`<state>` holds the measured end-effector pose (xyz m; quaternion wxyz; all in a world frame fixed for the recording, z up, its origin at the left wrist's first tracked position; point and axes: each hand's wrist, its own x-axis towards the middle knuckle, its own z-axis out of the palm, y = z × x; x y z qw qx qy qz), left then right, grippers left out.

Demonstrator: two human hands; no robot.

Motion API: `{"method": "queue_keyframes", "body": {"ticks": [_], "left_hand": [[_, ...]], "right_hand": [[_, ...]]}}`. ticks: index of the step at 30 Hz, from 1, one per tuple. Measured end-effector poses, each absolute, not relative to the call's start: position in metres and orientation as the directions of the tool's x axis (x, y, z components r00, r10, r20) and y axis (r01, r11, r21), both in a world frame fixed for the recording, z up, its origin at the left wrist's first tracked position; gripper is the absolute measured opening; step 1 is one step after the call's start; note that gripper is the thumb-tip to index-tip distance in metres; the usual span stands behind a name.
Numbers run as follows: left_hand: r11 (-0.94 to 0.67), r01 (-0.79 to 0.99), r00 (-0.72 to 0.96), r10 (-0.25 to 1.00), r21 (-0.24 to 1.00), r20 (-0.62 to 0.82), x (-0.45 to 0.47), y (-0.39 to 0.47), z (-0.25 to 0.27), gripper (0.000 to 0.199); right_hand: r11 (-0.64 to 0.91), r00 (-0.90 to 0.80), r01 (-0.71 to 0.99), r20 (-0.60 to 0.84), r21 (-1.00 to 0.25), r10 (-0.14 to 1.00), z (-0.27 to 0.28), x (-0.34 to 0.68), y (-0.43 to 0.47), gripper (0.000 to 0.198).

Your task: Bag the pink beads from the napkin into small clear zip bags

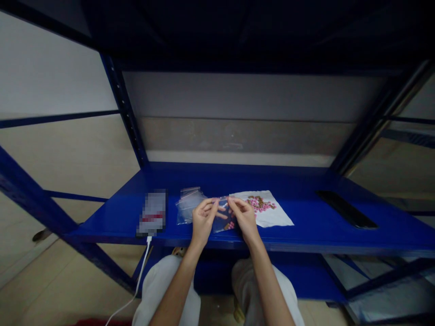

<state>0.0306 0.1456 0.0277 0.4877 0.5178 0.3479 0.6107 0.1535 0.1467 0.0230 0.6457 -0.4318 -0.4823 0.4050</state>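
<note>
Between my two hands is a small clear zip bag (221,224) with a few pink and brown pieces at its bottom. My left hand (205,217) pinches the bag's top edge at its left side. At the right end of the same edge, my right hand (244,216) pinches it too. A white sheet (278,218) lies just beyond my right hand, bearing a cluster of small pink and brown pieces (261,204). Several clear zip bags (189,203) lie in an overlapping pile to the left of my left hand.
All of this rests on a blue metal shelf (302,235). A phone-like device (152,215), its screen blurred out, has a white cable (144,260) hanging over the front edge. A long black object (346,209) lies at the right. Blue uprights (124,108) and an upper shelf frame the space.
</note>
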Motion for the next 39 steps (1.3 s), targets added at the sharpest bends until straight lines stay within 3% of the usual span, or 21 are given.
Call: {"method": "queue_keyframes", "body": {"ticks": [18, 31, 39], "left_hand": [[-0.264, -0.188, 0.023, 0.962, 0.946, 0.273, 0.031, 0.145, 0.023, 0.023], [-0.293, -0.189, -0.019, 0.956, 0.937, 0.294, 0.037, 0.142, 0.031, 0.021], [-0.311, -0.14, -0.044, 0.95, 0.94, 0.308, 0.034, 0.143, 0.028, 0.022]], "right_hand": [[0.353, 0.267, 0.1, 0.367, -0.93, 0.891, 0.022, 0.149, 0.144, 0.026], [0.36, 0.294, -0.021, 0.338, -0.933, 0.894, 0.024, 0.151, 0.141, 0.023], [0.298, 0.185, -0.015, 0.29, -0.955, 0.939, 0.028, 0.15, 0.14, 0.027]]}}
